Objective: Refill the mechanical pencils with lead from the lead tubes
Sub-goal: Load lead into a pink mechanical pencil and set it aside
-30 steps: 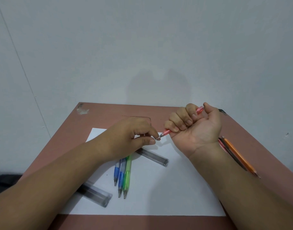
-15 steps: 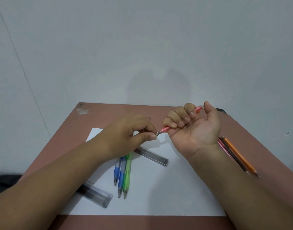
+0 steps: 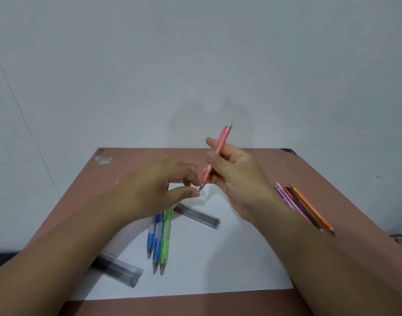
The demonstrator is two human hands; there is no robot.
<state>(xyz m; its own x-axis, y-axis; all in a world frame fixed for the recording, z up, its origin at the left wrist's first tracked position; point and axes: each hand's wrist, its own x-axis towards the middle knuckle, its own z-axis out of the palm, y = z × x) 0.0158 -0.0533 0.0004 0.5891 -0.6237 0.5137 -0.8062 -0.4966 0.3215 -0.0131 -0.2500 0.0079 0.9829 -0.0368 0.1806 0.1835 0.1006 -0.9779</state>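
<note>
Pink mechanical pencil (image 3: 219, 151) held above the desk (image 3: 320, 169), long axis steep, tip down and toward the left, cap end up and slightly right against the wall. Right hand (image 3: 236, 179) grips it mid-barrel, fingers curled round. Left hand (image 3: 159, 185) curled, thumb and forefinger pinched together right at the pencil's tip; whether a lead sits between them is too small to tell.

White paper sheet (image 3: 218, 265) covers the middle of the desk. On it, under the left wrist: two blue pencils (image 3: 153, 242) and a green pencil (image 3: 165, 242), side by side and touching, long axes near-vertical in view, tips toward the near edge. On bare desk right of the sheet, partly under the right forearm: a cluster of pencils, orange (image 3: 314, 208), dark and pink, lying parallel, tips toward the near right.

Open paper lies near centre and near right. Far strip of the desk is bare up to the wall; far-left corner is scuffed.

Containers: clear lead tube (image 3: 198, 216) just right of the green pencil, lying diagonally, dark leads inside, red end toward the left hand. Second clear lead tube (image 3: 120, 270) at the sheet's near-left corner, partly under the left forearm, dark leads inside
</note>
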